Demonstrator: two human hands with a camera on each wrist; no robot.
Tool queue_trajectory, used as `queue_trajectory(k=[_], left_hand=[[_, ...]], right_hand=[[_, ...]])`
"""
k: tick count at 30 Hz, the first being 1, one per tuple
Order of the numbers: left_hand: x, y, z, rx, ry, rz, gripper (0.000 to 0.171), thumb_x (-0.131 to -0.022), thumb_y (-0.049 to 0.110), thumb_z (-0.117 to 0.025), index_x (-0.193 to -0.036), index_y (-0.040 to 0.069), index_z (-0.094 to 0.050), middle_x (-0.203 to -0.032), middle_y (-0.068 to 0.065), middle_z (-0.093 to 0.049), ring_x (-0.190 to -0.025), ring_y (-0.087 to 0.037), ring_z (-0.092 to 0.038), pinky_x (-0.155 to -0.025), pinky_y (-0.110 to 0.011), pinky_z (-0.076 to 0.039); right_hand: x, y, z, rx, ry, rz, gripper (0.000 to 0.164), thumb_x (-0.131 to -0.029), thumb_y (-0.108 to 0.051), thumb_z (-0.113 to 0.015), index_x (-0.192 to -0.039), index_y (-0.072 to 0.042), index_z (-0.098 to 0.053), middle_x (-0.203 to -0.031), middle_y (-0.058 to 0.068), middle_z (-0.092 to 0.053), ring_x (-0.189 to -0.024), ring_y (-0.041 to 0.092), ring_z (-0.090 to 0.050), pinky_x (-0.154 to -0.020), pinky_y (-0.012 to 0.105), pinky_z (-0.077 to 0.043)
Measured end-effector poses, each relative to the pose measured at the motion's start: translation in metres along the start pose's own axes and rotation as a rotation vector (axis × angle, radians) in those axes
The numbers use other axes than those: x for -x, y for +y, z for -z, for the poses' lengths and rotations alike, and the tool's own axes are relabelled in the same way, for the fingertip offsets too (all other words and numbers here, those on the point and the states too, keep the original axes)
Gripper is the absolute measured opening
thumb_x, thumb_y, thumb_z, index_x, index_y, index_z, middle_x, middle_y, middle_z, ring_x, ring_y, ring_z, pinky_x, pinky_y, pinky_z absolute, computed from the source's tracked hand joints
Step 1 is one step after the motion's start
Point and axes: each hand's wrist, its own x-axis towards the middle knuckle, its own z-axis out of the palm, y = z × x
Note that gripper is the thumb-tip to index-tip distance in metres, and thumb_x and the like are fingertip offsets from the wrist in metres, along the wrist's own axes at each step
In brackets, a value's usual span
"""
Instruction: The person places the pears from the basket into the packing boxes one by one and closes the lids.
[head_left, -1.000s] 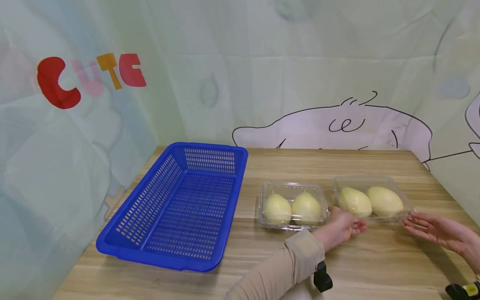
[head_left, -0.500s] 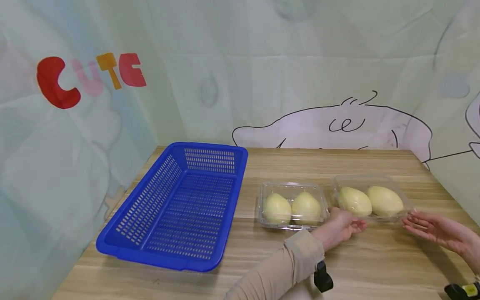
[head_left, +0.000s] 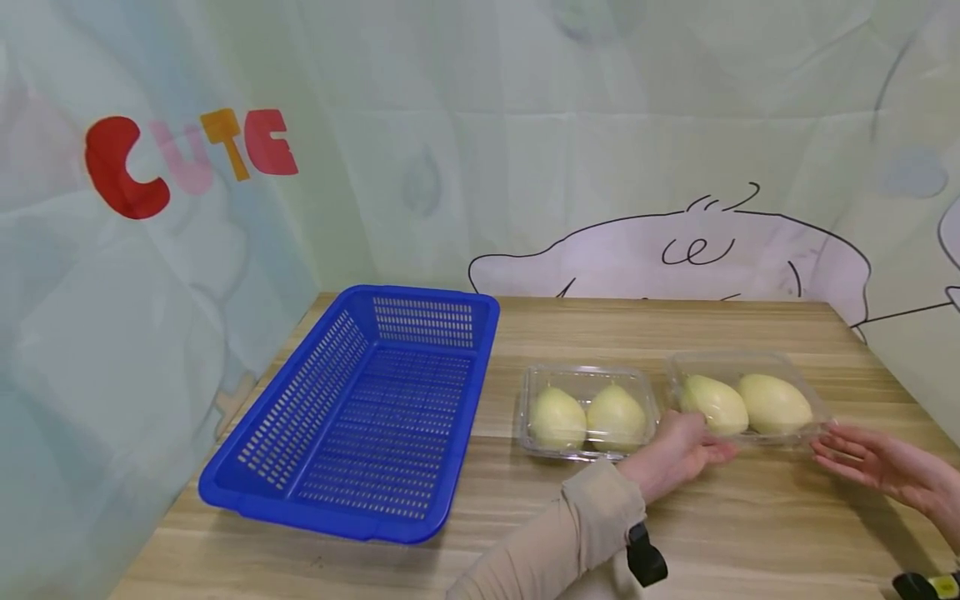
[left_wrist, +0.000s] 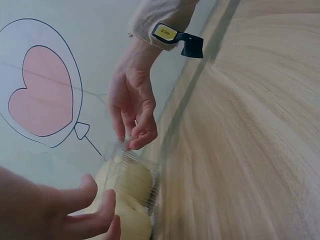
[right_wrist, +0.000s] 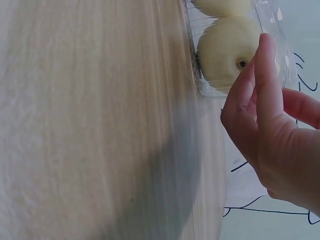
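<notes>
A clear plastic box of two pale yellow pears [head_left: 774,404] stands at the right of the table. Its lid [head_left: 731,363] is transparent. At its near left corner is my left hand [head_left: 678,454], fingers relaxed; the left wrist view shows its thumb and fingers [left_wrist: 92,220] spread beside the pears. My right hand [head_left: 885,467] touches the right end with straightish fingertips, seen close in the right wrist view beside a pear [right_wrist: 225,52]. Just left of my left hand, a second clear box [head_left: 577,379] holds two pears [head_left: 615,417], partly behind that hand.
On the left of the wooden table [head_left: 517,517] stands a large blue plastic basket [head_left: 476,392] with slotted sides and nothing in it. A printed cloth backdrop [head_left: 420,167] hangs behind the table and along its left side.
The hands and both pear boxes keep nearly the same places. The whole view has shifted slightly, so everything sits a little further right in the picture.
</notes>
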Motion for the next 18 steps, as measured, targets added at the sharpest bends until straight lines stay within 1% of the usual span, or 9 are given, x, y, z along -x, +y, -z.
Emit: queue_trajectory(k=[4, 8, 11, 12, 15, 18], left_hand=[[0.002, 0.005, -0.001, 0.006, -0.025, -0.006, 0.050, -0.081, -0.016, -0.029, -0.130, -0.014, -0.022, -0.109, -0.043, -0.038, -0.104, -0.062, -0.040, -0.093, -0.060, -0.037], [0.003, 0.009, 0.000, -0.001, -0.065, -0.007, 0.042, -0.084, -0.013, -0.030, -0.125, -0.017, -0.027, -0.117, -0.042, -0.037, -0.110, -0.060, -0.037, -0.094, -0.064, -0.032], [0.003, 0.011, 0.002, -0.006, -0.084, 0.011, 0.039, -0.085, -0.010, -0.031, -0.123, -0.018, -0.028, -0.121, -0.045, -0.032, -0.114, -0.058, -0.034, -0.096, -0.064, -0.029], [0.003, 0.013, 0.003, -0.002, -0.091, 0.015, 0.041, -0.085, -0.010, -0.031, -0.125, -0.018, -0.026, -0.124, -0.046, -0.028, -0.116, -0.058, -0.031, -0.096, -0.065, -0.028], [0.005, 0.017, 0.005, 0.011, -0.104, 0.021, 0.049, -0.084, -0.010, -0.032, -0.131, -0.016, -0.020, -0.132, -0.044, -0.017, -0.123, -0.057, -0.020, -0.097, -0.067, -0.024], [0.007, 0.022, 0.005, 0.021, -0.111, 0.017, 0.058, -0.083, -0.012, -0.034, -0.136, -0.013, -0.011, -0.138, -0.039, -0.006, -0.126, -0.056, -0.008, -0.097, -0.069, -0.020]], right_hand=[[0.001, 0.000, 0.000, 0.027, -0.020, 0.007, 0.046, -0.099, -0.011, -0.013, -0.109, -0.005, -0.058, -0.114, 0.008, -0.059, -0.111, 0.023, -0.056, -0.100, 0.035, -0.040], [0.001, 0.000, 0.001, 0.050, -0.022, 0.014, 0.046, -0.099, -0.011, -0.013, -0.108, -0.006, -0.058, -0.114, 0.007, -0.059, -0.111, 0.023, -0.056, -0.100, 0.034, -0.040], [0.002, 0.000, 0.002, 0.083, -0.012, 0.019, 0.046, -0.099, -0.011, -0.012, -0.108, -0.007, -0.058, -0.114, 0.007, -0.059, -0.110, 0.022, -0.056, -0.099, 0.034, -0.041], [0.002, 0.000, 0.002, 0.099, -0.004, 0.023, 0.046, -0.099, -0.011, -0.012, -0.107, -0.007, -0.057, -0.113, 0.006, -0.059, -0.109, 0.021, -0.057, -0.099, 0.034, -0.042], [0.005, -0.001, 0.001, 0.154, 0.039, 0.029, 0.045, -0.098, -0.009, -0.013, -0.105, -0.008, -0.058, -0.110, 0.005, -0.059, -0.106, 0.020, -0.058, -0.097, 0.033, -0.044], [0.007, -0.002, -0.003, 0.269, 0.164, 0.060, 0.042, -0.098, -0.008, -0.019, -0.099, -0.011, -0.061, -0.103, 0.000, -0.060, -0.098, 0.016, -0.062, -0.090, 0.031, -0.049]])
